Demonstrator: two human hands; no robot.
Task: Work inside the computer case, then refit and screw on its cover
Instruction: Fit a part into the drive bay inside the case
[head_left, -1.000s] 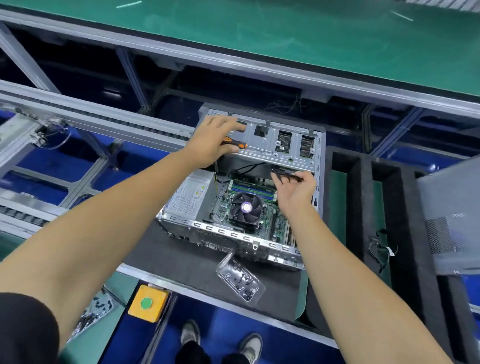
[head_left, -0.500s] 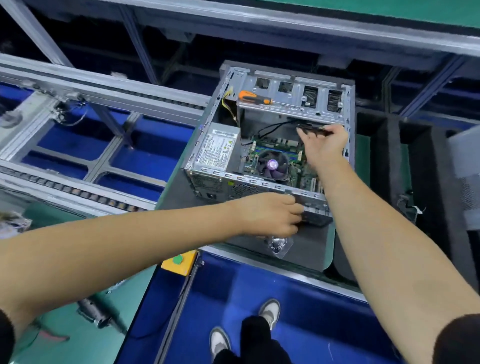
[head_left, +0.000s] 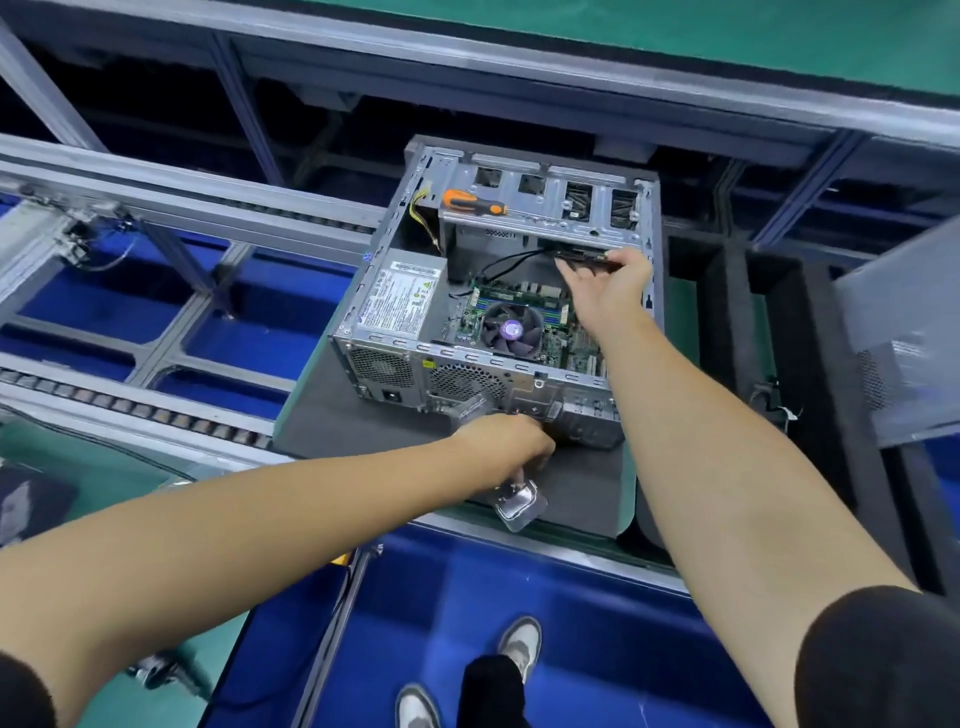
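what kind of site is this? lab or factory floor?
Most likely a PC assembly line. The open computer case sits on a dark foam pallet beside a roller conveyor track, with green-matted workbenches and a screwdriver parked on the drive cage.

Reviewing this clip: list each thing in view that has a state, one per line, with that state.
computer case: open, cover off
cover: off, at far right
screwdriver: lying on the drive cage, unheld
black part: held inside case
right hand: holds black part
clear plastic box: on the mat
left hand: reaching into the box; grip unclear
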